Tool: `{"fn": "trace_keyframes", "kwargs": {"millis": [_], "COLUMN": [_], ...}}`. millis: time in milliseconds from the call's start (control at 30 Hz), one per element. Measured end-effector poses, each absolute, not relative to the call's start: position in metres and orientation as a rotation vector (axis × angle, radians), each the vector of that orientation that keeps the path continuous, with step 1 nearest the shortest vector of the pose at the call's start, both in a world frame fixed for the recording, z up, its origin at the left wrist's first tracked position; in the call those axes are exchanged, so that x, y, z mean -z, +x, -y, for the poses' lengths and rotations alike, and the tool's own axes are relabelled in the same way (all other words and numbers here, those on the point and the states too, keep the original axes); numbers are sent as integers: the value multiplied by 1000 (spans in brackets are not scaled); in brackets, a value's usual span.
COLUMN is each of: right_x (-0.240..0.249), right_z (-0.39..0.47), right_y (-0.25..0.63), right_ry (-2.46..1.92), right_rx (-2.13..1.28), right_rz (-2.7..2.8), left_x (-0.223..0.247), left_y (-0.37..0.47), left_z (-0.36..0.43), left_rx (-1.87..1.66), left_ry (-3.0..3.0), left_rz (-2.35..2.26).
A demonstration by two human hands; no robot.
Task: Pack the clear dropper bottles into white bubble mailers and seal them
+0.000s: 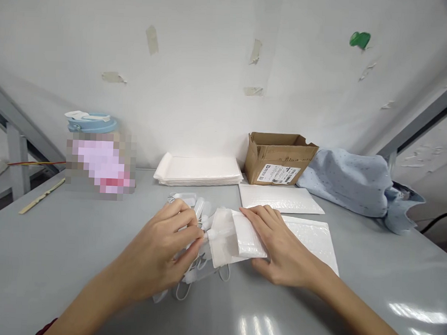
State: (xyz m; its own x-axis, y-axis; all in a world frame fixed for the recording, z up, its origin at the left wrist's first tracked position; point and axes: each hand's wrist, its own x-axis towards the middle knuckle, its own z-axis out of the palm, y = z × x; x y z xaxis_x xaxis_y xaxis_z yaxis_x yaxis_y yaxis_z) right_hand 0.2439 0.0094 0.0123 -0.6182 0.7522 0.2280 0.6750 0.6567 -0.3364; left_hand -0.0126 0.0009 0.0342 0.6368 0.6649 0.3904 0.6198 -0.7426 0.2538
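My right hand [279,244] grips a small white bubble mailer [248,237], thumb below and fingers above, its flap side facing left. At the mailer's left end my left hand [178,234] pinches the white end of a translucent plastic tube [213,233], which lies partly inside the mailer's opening. Beneath and behind my left hand is a loose group of similar clear tubes [204,269] with white ends and thin white loops. My left hand hides part of this group. Another bubble mailer [314,240] lies flat behind my right wrist.
A stack of white mailers [201,170] lies by the wall, beside an open cardboard box [275,162]. In front of the box is a flat mailer [281,198]. Light blue cloth [349,180] lies at right. A blurred item with a blue lid [92,123] stands at left, near a thin strip [42,196].
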Motion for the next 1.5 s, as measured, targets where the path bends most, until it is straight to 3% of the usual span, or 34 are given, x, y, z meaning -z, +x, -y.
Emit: {"fn": "trace_keyframes", "kwargs": {"millis": [333, 567, 900, 1200, 1500], "right_x": [-7, -12, -18, -9, -7], "right_z": [-2, -1, -3, 3, 3], "right_y": [231, 237, 243, 225, 227], "right_ry": [-1051, -1026, -1065, -1035, -1041], "right_rx": [-386, -402, -456, -397, -365], "right_rz": [2577, 2536, 2438, 2524, 2498], "left_x": [-29, -4, -18, -1, -1], "left_y": [7, 33, 23, 26, 28], "left_z": [9, 17, 14, 13, 21], "left_rx": [-617, -1017, -1459, -892, -1007], "left_ry": [2519, 2403, 2378, 2713, 2620], "left_rz": [-945, -1032, -1118, -821, -737]}}
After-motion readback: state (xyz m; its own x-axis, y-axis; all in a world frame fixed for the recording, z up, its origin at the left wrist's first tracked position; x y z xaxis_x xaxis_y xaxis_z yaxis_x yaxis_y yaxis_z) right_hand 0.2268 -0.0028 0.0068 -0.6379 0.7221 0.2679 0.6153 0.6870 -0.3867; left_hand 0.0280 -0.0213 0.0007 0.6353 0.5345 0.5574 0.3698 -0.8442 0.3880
